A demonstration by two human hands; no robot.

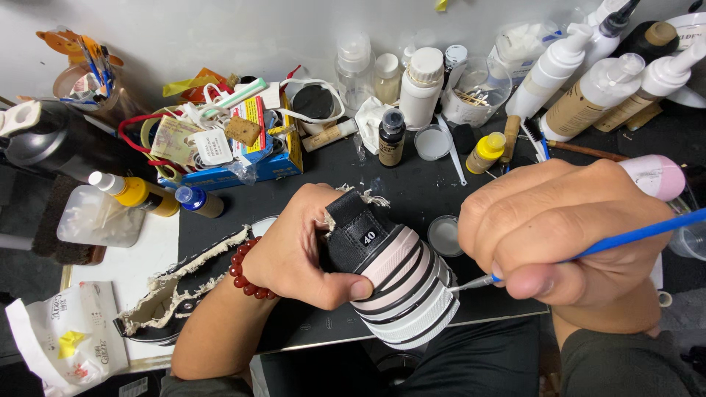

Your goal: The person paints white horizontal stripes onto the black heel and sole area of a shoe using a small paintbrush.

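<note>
Left hand [301,246], with a red bead bracelet [246,278] on the wrist, is clamped around the heel of a sneaker [393,276], thumb pressed on the striped pink, black and white sole. This shoe is held in the air in front of the person, over the near edge of the black work mat [412,187]. Right hand [570,231] has its fingers closed together on a thin blue-handled brush [581,254], and the metal tip of the brush touches the side of the sole.

I think the main risk is a slip of the brush: the stripes are narrow, so a small shake of either hand can put paint on the neighbour stripe or on the black leather. Because the shoe rests on nothing, only the left grip keeps it steady. The thumb also lies on the stripes, so it can smear wet paint. A second sneaker [173,294] with frayed canvas edge lies at the left, and many bottles [419,88], also a small open pot [445,235], stand close behind the hands; a wide elbow move can knock them.
</note>
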